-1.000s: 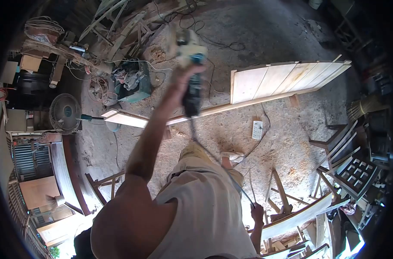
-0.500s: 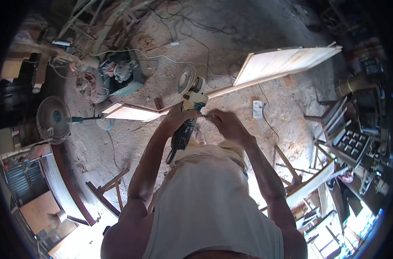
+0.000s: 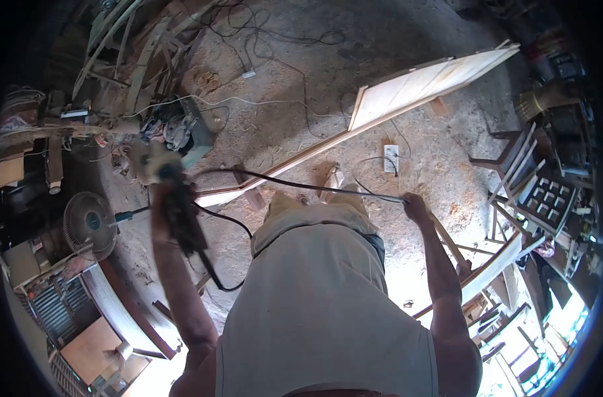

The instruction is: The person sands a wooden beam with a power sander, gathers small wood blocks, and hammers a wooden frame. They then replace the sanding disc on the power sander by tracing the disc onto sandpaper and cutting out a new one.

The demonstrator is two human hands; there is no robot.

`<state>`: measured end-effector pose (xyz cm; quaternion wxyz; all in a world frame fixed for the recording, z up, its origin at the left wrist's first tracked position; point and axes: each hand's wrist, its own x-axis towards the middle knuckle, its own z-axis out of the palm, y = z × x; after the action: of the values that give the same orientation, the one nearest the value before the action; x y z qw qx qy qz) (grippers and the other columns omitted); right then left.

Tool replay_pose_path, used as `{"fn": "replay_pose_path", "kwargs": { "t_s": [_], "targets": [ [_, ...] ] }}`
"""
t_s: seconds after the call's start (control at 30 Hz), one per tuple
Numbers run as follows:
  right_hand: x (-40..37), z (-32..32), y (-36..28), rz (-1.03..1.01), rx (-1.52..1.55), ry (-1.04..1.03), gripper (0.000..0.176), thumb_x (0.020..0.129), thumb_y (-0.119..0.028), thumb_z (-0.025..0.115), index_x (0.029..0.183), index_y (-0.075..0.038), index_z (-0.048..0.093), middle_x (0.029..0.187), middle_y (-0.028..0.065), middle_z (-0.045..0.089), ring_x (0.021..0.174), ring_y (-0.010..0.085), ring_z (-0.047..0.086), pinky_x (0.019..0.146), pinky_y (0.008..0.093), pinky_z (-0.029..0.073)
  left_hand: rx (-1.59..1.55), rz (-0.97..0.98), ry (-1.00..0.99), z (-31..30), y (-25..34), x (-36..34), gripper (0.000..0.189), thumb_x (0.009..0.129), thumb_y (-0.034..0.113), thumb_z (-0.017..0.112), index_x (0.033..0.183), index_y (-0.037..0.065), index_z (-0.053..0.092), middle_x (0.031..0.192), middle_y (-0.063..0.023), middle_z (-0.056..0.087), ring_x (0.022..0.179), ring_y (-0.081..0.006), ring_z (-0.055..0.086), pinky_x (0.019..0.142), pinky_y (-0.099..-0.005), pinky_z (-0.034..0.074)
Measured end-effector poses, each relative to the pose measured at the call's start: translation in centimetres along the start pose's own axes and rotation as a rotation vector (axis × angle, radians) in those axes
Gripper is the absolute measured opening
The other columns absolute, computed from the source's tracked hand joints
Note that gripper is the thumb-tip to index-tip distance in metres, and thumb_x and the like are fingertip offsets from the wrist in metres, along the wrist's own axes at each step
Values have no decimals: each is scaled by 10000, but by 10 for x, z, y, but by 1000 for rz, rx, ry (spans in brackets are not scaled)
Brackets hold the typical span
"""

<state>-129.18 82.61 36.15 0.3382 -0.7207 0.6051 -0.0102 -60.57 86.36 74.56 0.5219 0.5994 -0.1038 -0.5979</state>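
While my L hand (image 3: 161,197) is wrapped round the power tool (image 3: 185,220), my R hand (image 3: 415,208) is closed on the cord (image 3: 301,186), well apart on the other side of my body. Tool sits right in L grip: pale head (image 3: 160,163) just past the hand, dark body angled back toward me, tail low. Motion blur there, so exact finger placement & any disc on the head: can't tell. Cord runs slack across the gap btwn hands, w/ a loop hanging off the tail side of L grip; can't tell if R grip has its end or mid-length.

Handling, my judgement: tool prob. heavy for one hand, hard casing, weight likely toward head, so it'd tip fwd if held too far back. Best hold = round the body just behind the head, clear of the head itself. Dust could make casing a bit slick. Cord = light, bendy, no support for tool wt; take it by the plug or thick part, don't yank. Power strip (image 3: 391,159) just beyond R grip. Wooden panel (image 3: 420,96) farther out btwn both grips, stiff-looking but prob. easy to dent.
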Motion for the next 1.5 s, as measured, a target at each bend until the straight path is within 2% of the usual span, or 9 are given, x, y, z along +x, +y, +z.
{"fn": "replay_pose_path", "kwargs": {
  "t_s": [0.07,0.27,0.53,0.67,0.73,0.93,1.07,1.37,1.5],
  "targets": [
    [-13,17,88,-15,-214,-35,200,957,-238,641,990,-69,744,990,221,723,958,432,699,869,531,543,-365,-17,-208,-25,48,4,468,1001,407,681,1226,5,598,1063,-124,648,923,-231,685,797,-393,637],
    [-65,-64,181,85,-430,-200,300,939,-331,675,1002,-48,754,947,232,733,940,434,703,843,547,548,-454,394,140,-81,153,-33,522,977,392,696,1218,-35,517,1059,-138,593,989,-267,639,836,-396,639],
    [-6,-47,241,140,-10,-459,269,976,-288,629,1098,-58,694,920,212,725,867,383,719,759,532,565,-361,530,308,-65,188,-35,451,979,367,722,1192,-6,584,1067,-179,660,922,-263,709,786,-396,652],
    [10,-31,126,506,571,-573,278,1041,-234,644,1228,-31,612,798,95,659,643,336,743,486,443,578,-219,467,382,-48,184,17,435,993,414,692,1198,39,614,1025,-150,717,845,-231,733,736,-390,657],
    [14,-9,88,539,341,-691,231,1024,-91,549,1249,-71,602,890,192,674,635,307,709,516,478,579,-249,444,536,-31,175,61,391,993,438,685,1162,88,647,1016,-115,745,821,-216,740,678,-378,657],
    [52,6,-81,977,499,-1208,287,1063,-258,603,1200,-5,609,902,186,732,706,294,763,617,469,658,-52,398,565,-43,136,264,439,958,420,733,1222,75,668,961,-49,721,806,-153,684,665,-331,635],
    [124,-41,-199,987,511,-1169,307,1072,-277,593,1224,-11,602,885,167,726,690,270,752,609,452,654,213,291,578,-112,103,440,409,842,279,856,1129,25,712,952,-36,722,836,-116,648,692,-308,541],
    [296,-175,-424,773,503,-1003,354,1091,-321,572,1280,-22,585,848,125,713,655,217,728,589,413,645,619,105,627,-98,201,512,668,692,297,832,1241,-20,623,1060,-235,744,976,-391,738,853,-474,573],
    [369,-205,-491,702,486,-879,404,1098,-367,565,1296,-16,579,809,106,707,645,198,723,570,373,625,649,83,583,-112,202,530,763,682,320,844,1308,-12,562,1151,-240,702,1060,-384,705,915,-492,545]
  ]
}}
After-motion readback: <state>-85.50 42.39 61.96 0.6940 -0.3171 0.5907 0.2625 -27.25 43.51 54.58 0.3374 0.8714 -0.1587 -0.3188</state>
